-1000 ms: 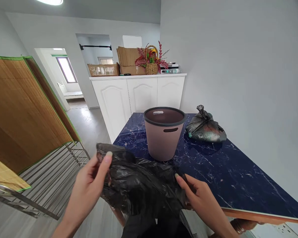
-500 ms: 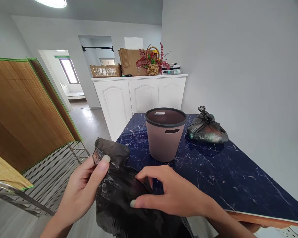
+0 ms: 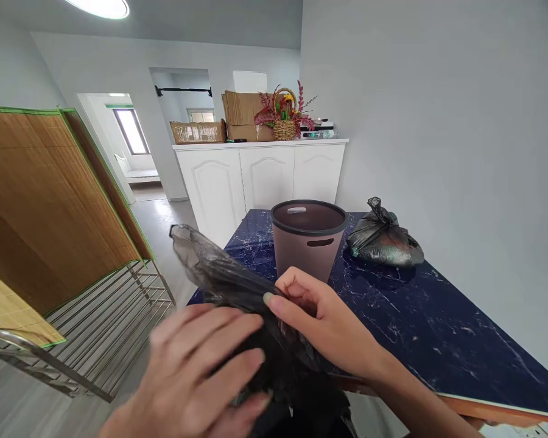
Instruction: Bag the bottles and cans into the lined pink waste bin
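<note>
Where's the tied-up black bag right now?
The tied black bag sits on the dark blue table in the head view, just right of the bin, beside the wall.

The bin (image 3: 301,255) and the tied bag (image 3: 386,240) stand on the table (image 3: 438,328), bag to the right. Behind is a cabinet (image 3: 265,182).
</note>
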Demonstrator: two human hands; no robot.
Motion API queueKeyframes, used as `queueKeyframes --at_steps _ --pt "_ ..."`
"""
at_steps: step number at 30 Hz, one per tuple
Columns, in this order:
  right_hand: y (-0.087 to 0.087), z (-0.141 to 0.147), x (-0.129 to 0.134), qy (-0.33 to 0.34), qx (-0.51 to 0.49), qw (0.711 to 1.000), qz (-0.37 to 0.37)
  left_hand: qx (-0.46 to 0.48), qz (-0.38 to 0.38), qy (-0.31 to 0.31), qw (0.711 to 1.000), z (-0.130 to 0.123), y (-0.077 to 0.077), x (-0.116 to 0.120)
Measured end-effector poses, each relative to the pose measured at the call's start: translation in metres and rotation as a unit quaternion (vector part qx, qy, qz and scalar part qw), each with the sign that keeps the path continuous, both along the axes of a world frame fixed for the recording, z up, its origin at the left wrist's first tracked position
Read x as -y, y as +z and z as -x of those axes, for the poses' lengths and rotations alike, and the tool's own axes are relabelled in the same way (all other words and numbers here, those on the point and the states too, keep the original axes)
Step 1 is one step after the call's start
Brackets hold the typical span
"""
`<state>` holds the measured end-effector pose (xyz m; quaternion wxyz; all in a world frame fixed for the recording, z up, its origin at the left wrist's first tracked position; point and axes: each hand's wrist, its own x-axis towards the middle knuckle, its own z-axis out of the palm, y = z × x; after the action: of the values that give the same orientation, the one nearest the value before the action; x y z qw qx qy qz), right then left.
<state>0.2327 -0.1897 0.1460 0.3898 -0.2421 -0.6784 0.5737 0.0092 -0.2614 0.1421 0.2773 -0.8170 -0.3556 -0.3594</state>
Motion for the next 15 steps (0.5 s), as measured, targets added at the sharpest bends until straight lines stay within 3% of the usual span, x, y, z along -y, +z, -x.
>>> queueKeyframes --at_steps 2,7,11,15 --pt "0.003 -0.002 -0.004 -0.017 -0.01 1.0 -0.005 -0.079 0.028 -0.061 0.995 -0.008 -0.005 -0.003" --pt "0.009 -0.02 -0.016 -0.079 -0.039 0.996 -0.009 -0.184 0.15 -0.053 0.97 -0.003 -0.006 -0.009" --pt "0.013 -0.039 -0.023 -0.15 -0.063 0.986 -0.026 -0.201 0.233 0.073 0.949 0.017 -0.008 -0.008" --pt "0.015 -0.058 -0.027 -0.222 -0.024 0.973 -0.063 -0.213 0.235 0.241 0.917 0.039 -0.007 -0.008"
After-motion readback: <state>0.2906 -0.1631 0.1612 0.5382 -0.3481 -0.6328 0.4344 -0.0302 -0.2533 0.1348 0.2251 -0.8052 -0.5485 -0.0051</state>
